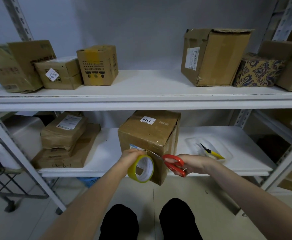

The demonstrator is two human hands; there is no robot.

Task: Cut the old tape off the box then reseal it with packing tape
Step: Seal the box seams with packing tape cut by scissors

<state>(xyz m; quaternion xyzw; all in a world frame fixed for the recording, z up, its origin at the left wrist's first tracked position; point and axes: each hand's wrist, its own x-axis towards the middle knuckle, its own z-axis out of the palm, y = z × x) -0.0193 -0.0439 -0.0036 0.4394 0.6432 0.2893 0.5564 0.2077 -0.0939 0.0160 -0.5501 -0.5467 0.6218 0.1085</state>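
Observation:
A brown cardboard box [147,134] with a "1314" label stands on the lower shelf [211,134], its near corner jutting over the shelf edge. My left hand [130,154] holds a yellowish roll of packing tape [141,169] against the box's front face. My right hand [193,162] grips red-handled scissors [174,164]. Their blades point left and reach the box's front face just above the roll. Clear tape covers the box's edges.
A clear plastic tray [226,149] right of the box holds a yellow utility knife [212,152]. Flat parcels [65,141] are stacked at the left of the lower shelf. Several cartons [96,64] stand on the upper shelf. A metal cart [6,179] stands at the left.

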